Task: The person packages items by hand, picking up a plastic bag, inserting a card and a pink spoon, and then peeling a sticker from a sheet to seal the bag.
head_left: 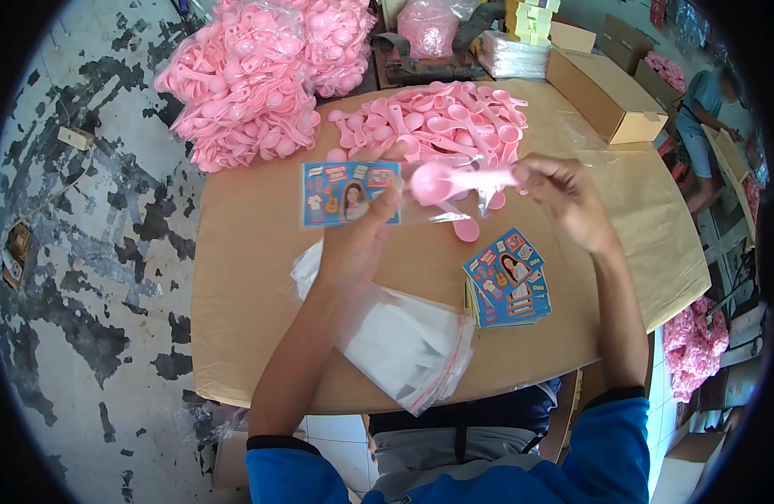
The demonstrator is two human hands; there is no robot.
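Nearest lies a stack of clear zip bags (404, 344) with red seal strips, limp and glossy, on the brown cardboard surface (236, 277). Beside it, a pile of printed cards (509, 281). The left hand (362, 231) pinches a clear bag holding a card (350, 193); the right hand (563, 197), fingers closed on the handle, feeds a pink plastic spoon (454, 181) into its mouth. Judged: mid-insertion; next calls for pushing it fully in. Beyond, a loose spoon heap (441, 118), smooth and round-bowled.
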